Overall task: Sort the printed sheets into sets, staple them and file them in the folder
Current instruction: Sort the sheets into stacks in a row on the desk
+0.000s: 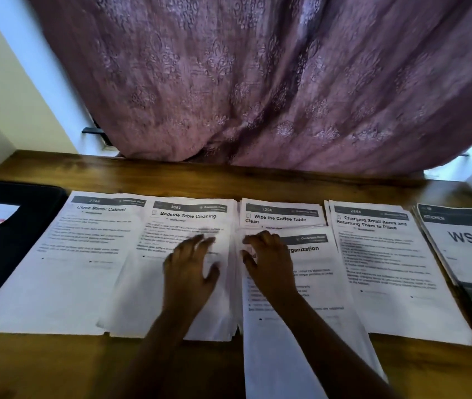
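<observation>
Several piles of printed sheets lie side by side on the wooden table [200, 180]. From left: "Close Mirror Cabinet" [64, 263], "Bedside Table Cleaning" [154, 283], "Wipe the Coffee Table Clean" [281, 216], "Charging Small Items" [387, 269] and a "WS 12" pile [468, 254]. A sheet ending in "rganization" [315, 283] lies over the coffee table pile and hangs past the table's front edge. My left hand [190, 269] rests flat with spread fingers on the bedside pile. My right hand [269, 263] lies on the "rganization" sheet, fingers bent at its top left.
A black folder [7, 254] with a white label lies at the table's left edge. A purple patterned curtain [258, 82] hangs down onto the table's back edge. Bare wood shows along the front of the table.
</observation>
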A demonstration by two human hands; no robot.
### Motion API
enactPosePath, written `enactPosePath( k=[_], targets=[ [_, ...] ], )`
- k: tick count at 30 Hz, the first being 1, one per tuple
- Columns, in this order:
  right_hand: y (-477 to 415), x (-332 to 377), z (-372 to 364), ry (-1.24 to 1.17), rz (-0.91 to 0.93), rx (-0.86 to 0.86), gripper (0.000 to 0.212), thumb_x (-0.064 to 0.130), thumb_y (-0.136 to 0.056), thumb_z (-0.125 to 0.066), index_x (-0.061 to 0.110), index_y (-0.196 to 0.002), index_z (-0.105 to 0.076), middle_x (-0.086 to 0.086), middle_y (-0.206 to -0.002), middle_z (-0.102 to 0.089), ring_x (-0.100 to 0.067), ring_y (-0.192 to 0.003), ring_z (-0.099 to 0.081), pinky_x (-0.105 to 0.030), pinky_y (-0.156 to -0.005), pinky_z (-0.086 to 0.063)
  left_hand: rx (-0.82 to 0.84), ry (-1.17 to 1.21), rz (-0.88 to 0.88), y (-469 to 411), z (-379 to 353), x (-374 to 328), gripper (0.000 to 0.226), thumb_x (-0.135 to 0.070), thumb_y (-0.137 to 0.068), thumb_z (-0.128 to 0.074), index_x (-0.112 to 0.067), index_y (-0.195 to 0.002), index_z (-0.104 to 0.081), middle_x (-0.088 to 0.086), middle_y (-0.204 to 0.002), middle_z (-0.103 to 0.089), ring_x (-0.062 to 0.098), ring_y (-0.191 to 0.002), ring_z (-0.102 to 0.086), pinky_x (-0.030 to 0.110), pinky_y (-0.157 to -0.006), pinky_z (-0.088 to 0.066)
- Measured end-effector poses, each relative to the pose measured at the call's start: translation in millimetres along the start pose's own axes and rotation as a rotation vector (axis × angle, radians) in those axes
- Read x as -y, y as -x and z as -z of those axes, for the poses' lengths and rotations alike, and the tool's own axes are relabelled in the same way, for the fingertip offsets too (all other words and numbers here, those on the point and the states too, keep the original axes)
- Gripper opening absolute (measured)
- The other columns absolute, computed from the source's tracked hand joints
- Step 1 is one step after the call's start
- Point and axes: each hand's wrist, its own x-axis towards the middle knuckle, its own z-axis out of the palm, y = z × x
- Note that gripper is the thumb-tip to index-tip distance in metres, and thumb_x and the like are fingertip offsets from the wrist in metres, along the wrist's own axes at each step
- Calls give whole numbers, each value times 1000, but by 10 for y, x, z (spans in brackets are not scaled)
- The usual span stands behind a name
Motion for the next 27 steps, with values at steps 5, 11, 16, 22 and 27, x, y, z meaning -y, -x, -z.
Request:
enactPosePath(
  k=[5,11,16,22,27],
  targets=[
    [266,-665,284,74,-193,8,22,24,-85,-65,19,-106,-65,-4,-108,-64,-22,-101,-59,-39,-87,-49,135,71,-181,60,-392,-577,49,-42,-79,-62,-24,-124,-59,2,-131,-58,27,-122,-53,45,-101,-40],
    [466,-1153,366,91,-315,-53,44,29,-78,-75,11,-116,-63,-12,-120,-63,-32,-112,-58,-46,-95,-46,257,20,-132,159,-680,-771,53,-48,-93,-45,-28,-142,-42,0,-152,-37,23,-144,-25,44,-117,-11],
    [515,-1191,319,12,-348,8,54,37,-85,-65,12,-131,-50,-9,-136,-52,-27,-126,-47,-46,-109,-34,217,-25,-141,225,-758,-734,53,-50,-91,-32,-28,-138,-44,2,-147,-43,24,-140,-34,48,-113,-27],
    [535,-1193,309,-4,-315,-1,50,35,-89,-61,15,-133,-47,-7,-137,-51,-26,-129,-45,-42,-115,-21,204,-46,-152,226,-784,-732,53,-50,-91,-34,-28,-139,-44,1,-147,-43,23,-140,-32,48,-114,-26],
    [533,-1104,388,-12,-322,-16,52,31,-88,-63,17,-135,-46,-10,-133,-53,-27,-124,-46,-41,-107,-32,206,-55,-153,228,-784,-727,52,-50,-92,-36,-29,-139,-43,0,-147,-42,22,-140,-31,46,-115,-24]
  ],
)
